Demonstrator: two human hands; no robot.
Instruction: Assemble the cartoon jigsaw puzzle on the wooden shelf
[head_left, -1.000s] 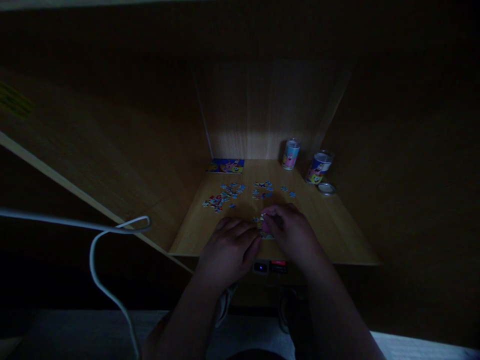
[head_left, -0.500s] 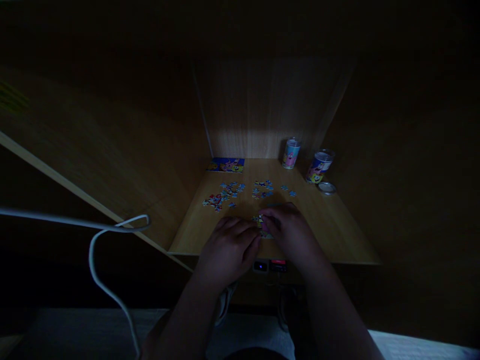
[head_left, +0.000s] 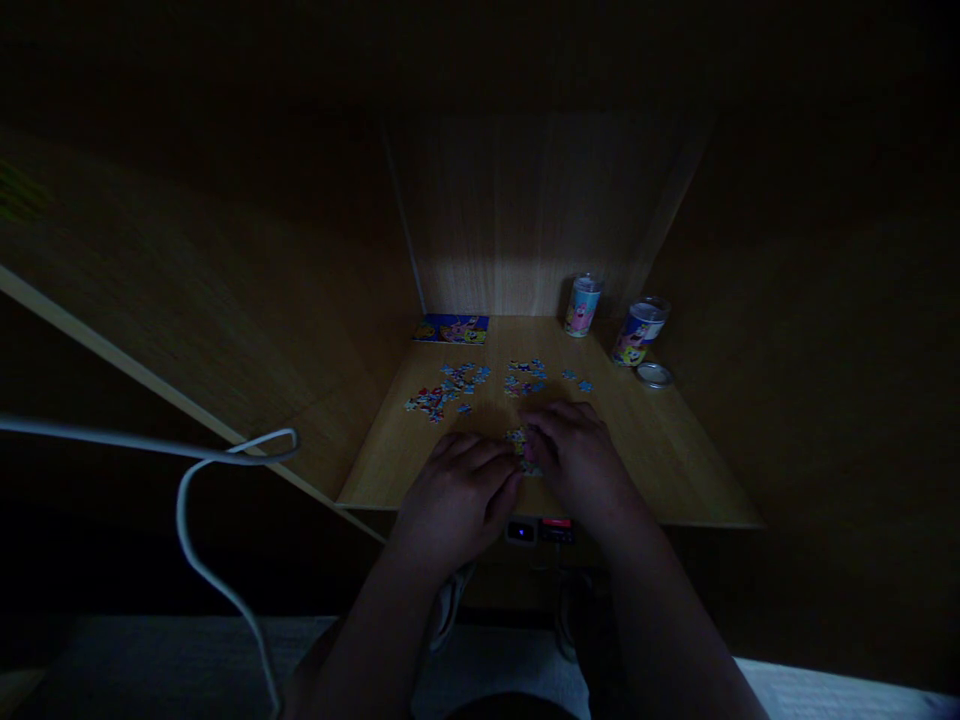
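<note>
In dim light both of my hands rest near the front edge of a small wooden desk (head_left: 660,460). My left hand (head_left: 457,490) lies palm down with its fingers bent against the wood. My right hand (head_left: 574,455) is beside it, fingers curled over a small joined patch of puzzle pieces (head_left: 517,440) that shows between the two hands. Whether either hand pinches a piece is too dark to make out. Loose puzzle pieces (head_left: 450,385) are scattered further back, with a second group (head_left: 525,378) to the right of them.
A printed picture card (head_left: 452,328) lies at the back left. Two printed cans (head_left: 583,305) (head_left: 637,333) stand at the back right, a round lid (head_left: 653,375) beside them. Wooden side walls close in the desk. A white cable (head_left: 187,480) loops at left.
My right hand has shifted slightly left and back over the joined pieces. The left hand has stayed almost still.
</note>
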